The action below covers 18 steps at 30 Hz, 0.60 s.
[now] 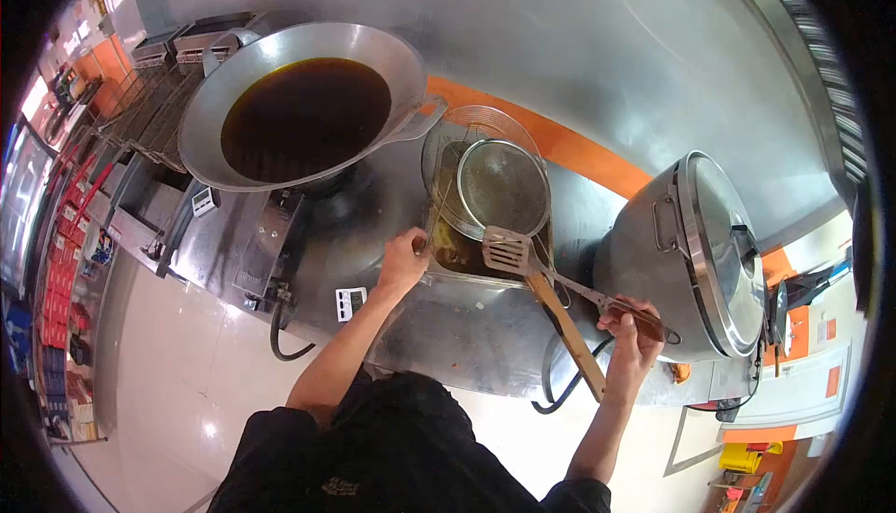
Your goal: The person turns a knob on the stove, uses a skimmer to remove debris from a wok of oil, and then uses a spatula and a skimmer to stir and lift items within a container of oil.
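My right hand (637,331) is closed round the handle of a slotted metal spatula (509,250), whose blade is over the front right of a metal tray (467,276). In the tray lie a round fine-mesh strainer (504,188) and a wider wire skimmer (482,117). A long wooden handle (571,340) slants from the tray's front edge toward my right forearm. My left hand (406,261) is at the tray's left front corner, its fingers bent in; what they hold, if anything, is hidden.
A large wok (201,130) with dark oil stands at the back left. On the right is a big lidded pot (644,252). Two small white timers (351,304), (203,200) sit on the steel counter (439,326). Black hoses hang at its front edge. Wire racks (149,107) are at the far left.
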Available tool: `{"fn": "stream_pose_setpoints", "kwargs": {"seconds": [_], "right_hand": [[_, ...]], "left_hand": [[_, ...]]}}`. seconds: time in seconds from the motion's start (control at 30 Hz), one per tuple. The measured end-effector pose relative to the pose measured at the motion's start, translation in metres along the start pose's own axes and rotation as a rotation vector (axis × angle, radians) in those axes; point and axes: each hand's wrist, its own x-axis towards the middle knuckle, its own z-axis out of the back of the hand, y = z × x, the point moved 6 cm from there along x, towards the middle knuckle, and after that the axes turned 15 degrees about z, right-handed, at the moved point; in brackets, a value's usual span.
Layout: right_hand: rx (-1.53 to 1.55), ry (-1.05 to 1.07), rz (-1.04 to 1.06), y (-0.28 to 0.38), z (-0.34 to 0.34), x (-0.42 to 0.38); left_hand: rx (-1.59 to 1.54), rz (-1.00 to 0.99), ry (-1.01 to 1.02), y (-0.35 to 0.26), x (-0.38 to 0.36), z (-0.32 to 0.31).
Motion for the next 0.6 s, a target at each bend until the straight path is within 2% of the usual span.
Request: {"fn": "stream_pose_setpoints", "kwargs": {"seconds": [0.33, 0.53, 0.6], "right_hand": [[0.018, -0.023, -0.021, -0.012, 0.010, -0.004], [0.072, -0.066, 0.015, -0.008, -0.002, -0.006], [-0.092, 0.284, 0.211, 0.001, -0.026, -0.016]], "left_hand": [[0.010, 0.079, 0.066, -0.009, -0.007, 0.008], [-0.064, -0.036, -0.077, -0.014, -0.019, 0.034], [-0.064, -0.036, -0.072, -0.008, -0.025, 0.041]]}}
